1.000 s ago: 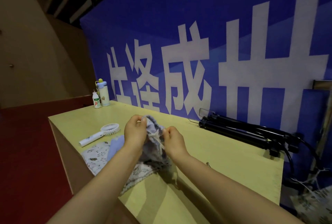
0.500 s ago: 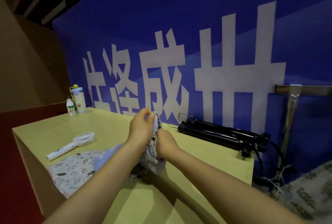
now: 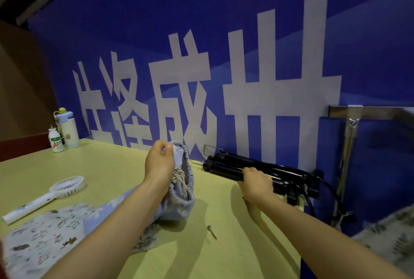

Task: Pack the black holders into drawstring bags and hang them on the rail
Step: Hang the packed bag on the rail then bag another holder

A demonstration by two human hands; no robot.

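The black holders (image 3: 262, 168) lie in a bundle along the far edge of the table (image 3: 116, 166), against the blue banner (image 3: 224, 43), their cables curling off the right end. The right hand (image 3: 256, 183) reaches forward with the arm stretched low over the tabletop and its fingers curled around the nearest holder, gripping it about midway along. To the left, the left hand (image 3: 159, 163) is raised above the table with the wrist bent, pinching the gathered rim of a pale blue drawstring bag (image 3: 182, 189) between thumb and fingers, so the bag hangs with its mouth facing the holders and its cords dangling inside the opening. The bag's bottom rests on the table.

More printed bags (image 3: 42, 240) lie flat at the near left corner, partly under the left forearm. Beyond them lies a white handheld fan (image 3: 44, 197), and at the far left corner stand a small white bottle (image 3: 54, 141) and a taller flask (image 3: 68, 129), side by side. A small metal pin (image 3: 211, 231) lies on the bare table between the two forearms. The metal rail (image 3: 371, 112) runs at the right, on an upright post beyond the table's end.
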